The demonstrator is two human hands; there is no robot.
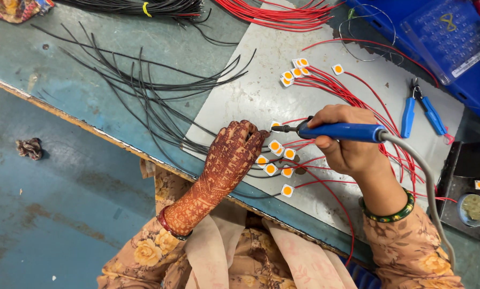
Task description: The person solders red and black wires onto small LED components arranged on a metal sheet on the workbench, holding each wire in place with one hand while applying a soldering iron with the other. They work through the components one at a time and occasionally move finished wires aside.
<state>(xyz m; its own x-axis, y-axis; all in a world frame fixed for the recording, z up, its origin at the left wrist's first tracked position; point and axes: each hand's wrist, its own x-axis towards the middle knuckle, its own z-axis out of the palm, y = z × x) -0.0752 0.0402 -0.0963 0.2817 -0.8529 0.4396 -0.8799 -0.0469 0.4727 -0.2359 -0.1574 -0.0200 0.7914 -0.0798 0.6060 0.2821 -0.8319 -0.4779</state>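
My right hand (343,140) grips a blue-handled soldering iron (340,131), its metal tip pointing left at a small white square chip with an orange centre (275,125). My left hand (233,155), patterned with henna, rests flat on the grey work sheet (250,91), fingertips by the same chip, pressing on thin black wires. Several more orange-centred chips (275,160) with red wires attached lie just right of my left hand. I cannot tell if the iron's tip touches the chip.
Loose black wires (143,85) fan across the teal bench. Red wires (272,13) lie at the top. More wired chips (295,71) sit further back. Blue-handled pliers (419,109) lie to the right, near a blue plastic tray (438,32) and a small tin (474,208).
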